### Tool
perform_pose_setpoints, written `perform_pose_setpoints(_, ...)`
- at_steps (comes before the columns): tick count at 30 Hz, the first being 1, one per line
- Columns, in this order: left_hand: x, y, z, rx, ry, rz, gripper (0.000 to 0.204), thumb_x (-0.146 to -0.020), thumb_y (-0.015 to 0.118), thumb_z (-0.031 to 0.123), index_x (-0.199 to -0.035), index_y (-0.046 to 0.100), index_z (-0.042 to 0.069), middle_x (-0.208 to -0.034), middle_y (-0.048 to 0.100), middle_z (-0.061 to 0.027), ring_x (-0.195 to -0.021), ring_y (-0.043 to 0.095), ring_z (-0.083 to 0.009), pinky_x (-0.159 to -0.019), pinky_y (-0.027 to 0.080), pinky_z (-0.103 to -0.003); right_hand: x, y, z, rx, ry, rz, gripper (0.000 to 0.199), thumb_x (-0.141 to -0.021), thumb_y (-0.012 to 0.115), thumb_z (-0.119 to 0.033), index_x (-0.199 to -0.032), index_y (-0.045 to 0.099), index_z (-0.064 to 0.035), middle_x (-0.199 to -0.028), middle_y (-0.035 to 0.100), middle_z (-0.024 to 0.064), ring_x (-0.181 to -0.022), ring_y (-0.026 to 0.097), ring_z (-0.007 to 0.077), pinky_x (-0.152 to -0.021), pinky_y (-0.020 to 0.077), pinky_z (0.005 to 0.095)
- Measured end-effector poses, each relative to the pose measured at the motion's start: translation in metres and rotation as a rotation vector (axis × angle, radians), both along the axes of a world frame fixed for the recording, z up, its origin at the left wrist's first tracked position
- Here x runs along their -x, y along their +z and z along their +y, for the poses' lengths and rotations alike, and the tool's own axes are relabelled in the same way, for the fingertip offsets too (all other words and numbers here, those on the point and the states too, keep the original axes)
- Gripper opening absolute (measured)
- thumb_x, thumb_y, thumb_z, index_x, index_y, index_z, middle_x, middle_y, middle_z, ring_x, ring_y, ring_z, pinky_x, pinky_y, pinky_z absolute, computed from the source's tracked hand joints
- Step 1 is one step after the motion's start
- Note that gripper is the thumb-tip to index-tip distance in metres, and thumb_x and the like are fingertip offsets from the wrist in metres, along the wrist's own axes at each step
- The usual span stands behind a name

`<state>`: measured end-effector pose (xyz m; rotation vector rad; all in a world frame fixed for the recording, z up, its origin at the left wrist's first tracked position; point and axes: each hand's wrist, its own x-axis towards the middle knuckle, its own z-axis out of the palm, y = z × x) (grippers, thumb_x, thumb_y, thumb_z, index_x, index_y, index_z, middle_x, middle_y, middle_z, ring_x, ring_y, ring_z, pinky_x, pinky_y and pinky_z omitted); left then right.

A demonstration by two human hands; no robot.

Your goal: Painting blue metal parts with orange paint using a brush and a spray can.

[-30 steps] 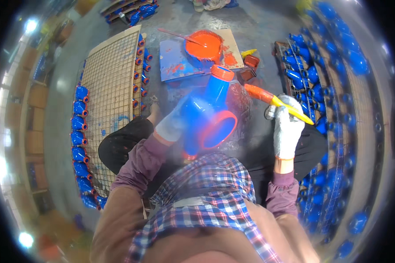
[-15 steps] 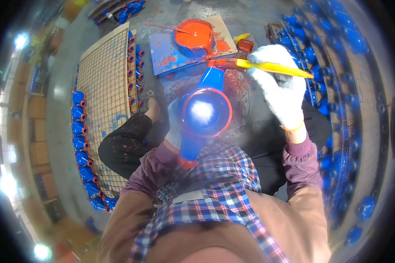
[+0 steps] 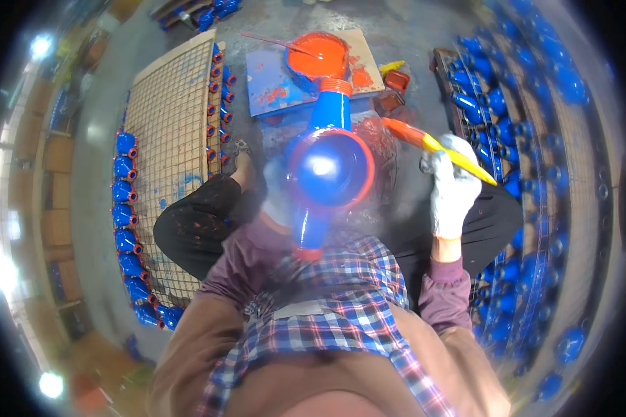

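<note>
A blue pipe fitting [image 3: 330, 111] with a wide round mouth and two narrower ends is held up in front of my lap. Red-orange paint rings its wide mouth and both ends. My left hand [image 3: 277, 194], in a pale glove, grips the fitting from its left side; the fitting and blur hide most of the fingers. To the right, my white-gloved right hand [image 3: 453, 186] is closed around the yellow handle of a paintbrush [image 3: 431, 144]. Its red-coated bristles point toward the fitting, apart from it. Beyond stands a bucket of red-orange paint [image 3: 320, 57] with a stick in it.
The bucket stands on a paint-spattered board [image 3: 264, 104]. A small red container [image 3: 396, 81] sits right of it. At left, a mesh-topped rack [image 3: 170, 104] is edged with blue fittings [image 3: 125, 191]. Rows of blue fittings [image 3: 469, 105] fill the racks at right.
My right hand has drawn back toward me, taking the brush off the fitting's far end. That end's red rim now shows uncovered. The fitting has tilted slightly; my left hand still holds it.
</note>
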<state>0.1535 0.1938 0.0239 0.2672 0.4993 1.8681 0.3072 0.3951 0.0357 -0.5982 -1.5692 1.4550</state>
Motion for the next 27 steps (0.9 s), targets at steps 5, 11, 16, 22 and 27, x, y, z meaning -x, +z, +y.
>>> perform_pose_setpoints(5,0.036,0.045,-0.002,0.125,0.307,1.267,0.074,-0.074,0.080,0.021,-0.135,0.042,0.003,-0.125,0.055,-0.0107,-0.114,0.058,-0.0197,-0.093,0.051,-0.036,-0.024,0.018,0.003,-0.020,-0.037,-0.016,0.019,-0.089,0.063,-0.002,-0.106,0.058,0.0014,-0.097,0.058,0.0067,-0.081,0.061,0.0144,-0.074,0.0508,0.0269)
perform_pose_setpoints(11,0.037,0.081,-0.011,0.261,0.532,1.816,0.127,-0.039,0.096,0.035,-0.143,0.030,0.003,-0.138,0.045,-0.0139,-0.128,0.046,-0.0287,-0.109,0.036,-0.044,-0.039,0.031,-0.001,-0.016,-0.056,0.003,0.016,-0.090,0.059,-0.001,-0.105,0.058,0.0007,-0.096,0.056,0.0055,-0.077,0.057,0.0116,-0.073,0.0476,0.0244)
perform_pose_setpoints(16,0.026,0.086,-0.017,0.323,0.583,1.912,0.124,-0.040,0.095,0.038,-0.141,0.034,0.003,-0.135,0.047,-0.0144,-0.126,0.048,-0.0290,-0.108,0.037,-0.044,-0.044,0.036,-0.005,0.058,-0.023,0.079,0.017,-0.090,0.059,0.001,-0.107,0.058,0.0009,-0.096,0.056,0.0050,-0.075,0.056,0.0114,-0.071,0.0477,0.0237)
perform_pose_setpoints(22,0.030,0.090,-0.008,0.484,0.751,1.760,0.082,-0.056,0.085,0.024,-0.126,0.050,0.000,-0.114,0.058,-0.0138,-0.101,0.062,-0.0267,-0.086,0.050,-0.037,-0.039,0.038,-0.007,0.048,-0.047,0.052,0.018,-0.090,0.061,0.000,-0.108,0.059,0.0014,-0.093,0.059,0.0056,-0.074,0.057,0.0102,-0.069,0.0487,0.0230)
perform_pose_setpoints(27,0.054,0.090,-0.008,0.127,0.501,0.295,0.043,-0.092,0.057,0.040,-0.119,0.054,0.006,-0.105,0.063,-0.0102,-0.095,0.062,-0.0236,-0.084,0.053,-0.039,-0.026,0.036,-0.006,-0.037,-0.076,-0.117,0.020,-0.092,0.062,-0.006,-0.110,0.062,0.0025,-0.100,0.060,0.0057,-0.079,0.057,0.0094,-0.071,0.0477,0.0220)
